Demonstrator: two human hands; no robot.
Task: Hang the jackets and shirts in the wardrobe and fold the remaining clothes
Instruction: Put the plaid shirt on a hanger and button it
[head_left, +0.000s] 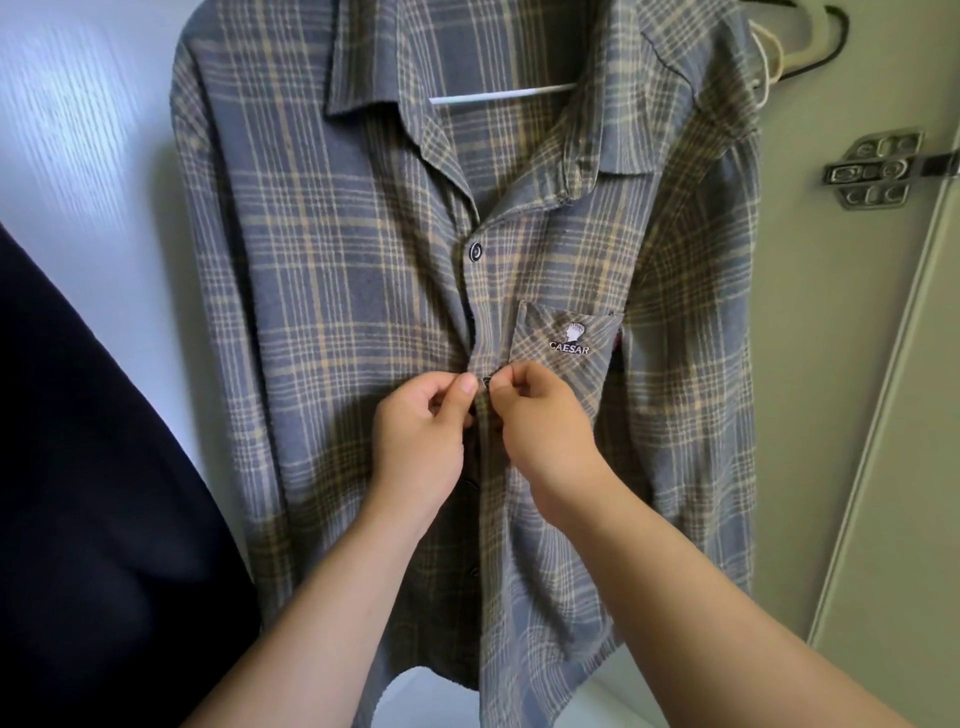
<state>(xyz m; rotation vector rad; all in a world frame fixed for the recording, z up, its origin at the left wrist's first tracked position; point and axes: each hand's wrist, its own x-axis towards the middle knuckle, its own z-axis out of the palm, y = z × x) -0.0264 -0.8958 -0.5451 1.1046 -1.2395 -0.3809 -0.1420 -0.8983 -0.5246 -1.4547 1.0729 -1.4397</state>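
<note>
A grey-blue and tan plaid shirt (363, 270) hangs in front of me on a white hanger (498, 93), filling most of the view. Its top dark button (475, 252) is fastened. My left hand (421, 436) pinches the left front edge of the shirt at mid-chest. My right hand (540, 421) pinches the right front edge, just below the chest pocket (566, 340) marked CAESAR. A second dark button (485, 383) shows between my two thumbs. Lower buttons lie partly hidden behind my left wrist.
A dark navy garment (93, 493) hangs at the left, close to my left arm. White wardrobe wall (88, 130) lies behind. At the right is a pale door (883, 415) with a metal hinge (878, 169). More hangers (800, 47) show at the upper right.
</note>
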